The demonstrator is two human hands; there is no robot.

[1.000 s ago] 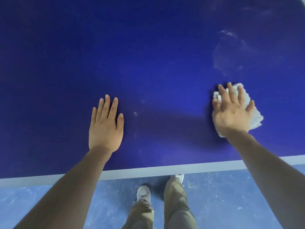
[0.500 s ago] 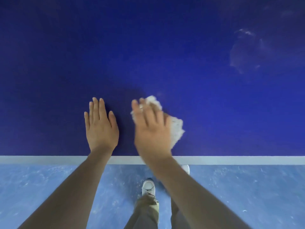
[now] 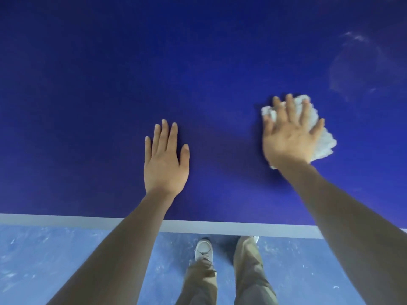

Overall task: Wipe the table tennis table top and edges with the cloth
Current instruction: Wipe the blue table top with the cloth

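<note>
Deep blue table tennis table top (image 3: 110, 84) fills the view. Left hand (image 3: 165, 159) lies flat, fingers straight, likely bracing the lean. Right hand (image 3: 290, 137) presses the crumpled white cloth (image 3: 319, 137) down with spread fingers, holding nothing, probably for wiping pressure.

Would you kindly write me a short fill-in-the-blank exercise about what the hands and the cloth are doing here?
1. The right hand presses a white ____ onto the blue table top.
2. The left hand lies flat on the table and holds ____.
3. A pale ____ smear shows beyond the right hand.
4. The white stripe runs along the table's near ____.

Missing words: cloth; nothing; dusty; edge.
</note>
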